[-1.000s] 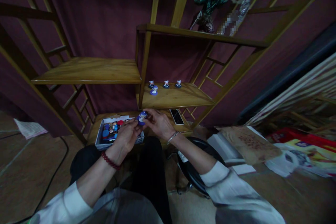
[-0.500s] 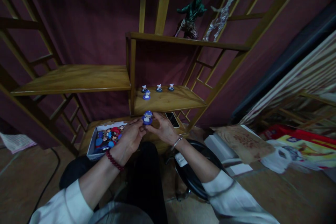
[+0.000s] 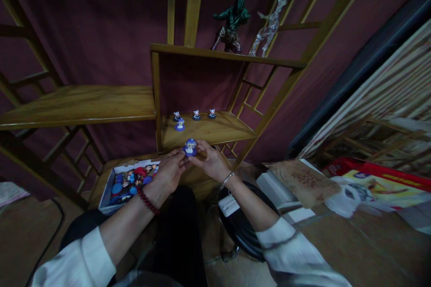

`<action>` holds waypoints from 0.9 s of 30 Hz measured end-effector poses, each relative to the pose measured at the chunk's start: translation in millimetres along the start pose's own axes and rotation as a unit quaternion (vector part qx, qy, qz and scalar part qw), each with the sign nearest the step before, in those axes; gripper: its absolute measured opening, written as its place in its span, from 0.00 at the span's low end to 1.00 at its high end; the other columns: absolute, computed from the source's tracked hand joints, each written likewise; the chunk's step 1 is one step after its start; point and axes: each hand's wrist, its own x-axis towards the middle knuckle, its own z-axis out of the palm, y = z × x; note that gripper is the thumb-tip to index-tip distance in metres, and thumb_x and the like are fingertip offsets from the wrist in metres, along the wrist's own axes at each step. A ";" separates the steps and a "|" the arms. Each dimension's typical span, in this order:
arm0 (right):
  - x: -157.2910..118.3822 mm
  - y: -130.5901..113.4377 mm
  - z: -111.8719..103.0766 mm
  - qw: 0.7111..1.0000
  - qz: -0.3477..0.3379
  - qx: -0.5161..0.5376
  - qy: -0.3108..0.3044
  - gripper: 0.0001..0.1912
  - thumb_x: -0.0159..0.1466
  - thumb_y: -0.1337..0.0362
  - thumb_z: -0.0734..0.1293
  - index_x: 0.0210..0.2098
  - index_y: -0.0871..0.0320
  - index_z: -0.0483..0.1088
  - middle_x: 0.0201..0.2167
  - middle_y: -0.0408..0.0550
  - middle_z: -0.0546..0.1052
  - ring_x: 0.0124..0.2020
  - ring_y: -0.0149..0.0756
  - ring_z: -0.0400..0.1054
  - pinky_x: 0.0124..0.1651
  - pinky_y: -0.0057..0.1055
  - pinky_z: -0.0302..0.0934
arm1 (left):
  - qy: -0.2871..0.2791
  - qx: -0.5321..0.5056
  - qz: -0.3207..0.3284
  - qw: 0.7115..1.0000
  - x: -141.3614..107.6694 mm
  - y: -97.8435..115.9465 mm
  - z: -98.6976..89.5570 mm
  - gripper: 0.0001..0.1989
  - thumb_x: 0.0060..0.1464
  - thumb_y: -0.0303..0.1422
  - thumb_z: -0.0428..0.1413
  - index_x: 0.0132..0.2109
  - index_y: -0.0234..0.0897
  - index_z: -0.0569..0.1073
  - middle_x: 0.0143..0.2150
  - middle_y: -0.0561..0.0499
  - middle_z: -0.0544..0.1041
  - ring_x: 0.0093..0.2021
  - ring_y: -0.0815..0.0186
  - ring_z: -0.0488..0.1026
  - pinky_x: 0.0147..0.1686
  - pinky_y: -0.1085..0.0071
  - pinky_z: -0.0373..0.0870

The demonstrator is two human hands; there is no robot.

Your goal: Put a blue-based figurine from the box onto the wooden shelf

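A small purple-and-white figurine stands upright between my two hands, in front of the lower shelf. My left hand has its fingers closed at the figurine's left side and base. From the right, my right hand pinches it with thumb and fingers. Behind it on the shelf board sits a similar purple figurine. Three dark-based white figurines are in a row at the back: a left one, a middle one and a right one.
At the lower left, a white box holds several colourful figurines. A green figure and a clear deer statue stand on the upper shelf. A black stool is under my right forearm; a paper bag lies right of it.
My view has shifted slightly, so the shelves appear further left. My hands, still on the purple figurine, sit further right relative to the shelf. The phone beside them is now mostly hidden.
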 end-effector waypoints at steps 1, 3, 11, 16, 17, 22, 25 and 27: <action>0.9 0.5 -1.7 1.000 0.004 0.011 -0.003 0.21 0.53 0.63 0.67 0.46 0.57 0.62 0.37 0.46 0.74 0.38 0.33 0.69 0.45 0.32 0.62 | -0.008 0.008 0.004 1.000 1.5 -0.9 0.6 0.04 0.45 0.20 0.53 0.27 0.32 0.69 0.27 0.52 0.73 0.28 0.72 0.71 0.38 0.70 0.67; 2.9 3.9 -3.9 0.999 0.005 0.041 -0.010 0.20 0.54 0.63 0.67 0.45 0.56 0.62 0.37 0.44 0.74 0.38 0.32 0.69 0.45 0.31 0.62 | -0.024 0.024 0.017 0.999 4.2 -2.6 1.9 0.04 0.44 0.21 0.54 0.27 0.32 0.69 0.28 0.52 0.74 0.29 0.72 0.71 0.40 0.69 0.67; 18.8 35.3 -7.1 0.990 0.007 0.143 -0.016 0.18 0.54 0.63 0.67 0.44 0.56 0.64 0.40 0.45 0.74 0.41 0.33 0.68 0.48 0.33 0.61 | -0.048 0.097 0.082 0.991 11.3 -6.2 15.0 0.08 0.44 0.21 0.53 0.35 0.31 0.70 0.35 0.48 0.74 0.36 0.70 0.71 0.45 0.66 0.67; 36.0 52.8 -12.1 0.976 0.009 0.215 -0.041 0.18 0.53 0.62 0.68 0.43 0.56 0.64 0.39 0.46 0.74 0.42 0.34 0.68 0.50 0.34 0.61 | -0.039 0.243 0.163 0.955 32.4 -14.2 21.2 0.16 0.48 0.20 0.47 0.44 0.32 0.69 0.43 0.45 0.74 0.41 0.68 0.72 0.46 0.65 0.67; 39.6 56.2 -13.4 0.972 0.008 0.229 -0.044 0.18 0.53 0.62 0.68 0.42 0.56 0.65 0.39 0.45 0.74 0.42 0.34 0.68 0.50 0.34 0.61 | -0.049 0.295 0.188 0.936 37.9 -16.0 21.2 0.18 0.48 0.20 0.46 0.46 0.33 0.68 0.45 0.45 0.73 0.43 0.67 0.71 0.46 0.65 0.67; 56.2 72.4 -22.1 0.970 0.023 0.240 -0.028 0.18 0.50 0.63 0.69 0.40 0.56 0.65 0.38 0.45 0.75 0.42 0.34 0.69 0.50 0.35 0.61 | -0.030 0.539 0.317 0.780 55.6 -20.2 21.1 0.22 0.47 0.22 0.46 0.52 0.32 0.66 0.51 0.44 0.70 0.50 0.63 0.67 0.53 0.63 0.62; 65.2 82.0 -26.9 0.976 0.038 0.216 -0.020 0.17 0.49 0.63 0.69 0.38 0.56 0.66 0.37 0.45 0.75 0.41 0.34 0.69 0.50 0.35 0.61 | -0.033 0.622 0.344 0.703 58.2 -21.0 24.4 0.22 0.48 0.24 0.46 0.53 0.31 0.65 0.53 0.42 0.68 0.54 0.62 0.63 0.56 0.62 0.58; 71.0 88.7 -27.9 0.976 0.040 0.215 -0.020 0.16 0.49 0.63 0.69 0.37 0.56 0.65 0.36 0.44 0.75 0.40 0.33 0.69 0.48 0.35 0.62 | -0.042 0.655 0.356 0.666 60.3 -22.2 26.8 0.23 0.49 0.25 0.46 0.54 0.30 0.64 0.55 0.42 0.66 0.57 0.61 0.60 0.57 0.62 0.56</action>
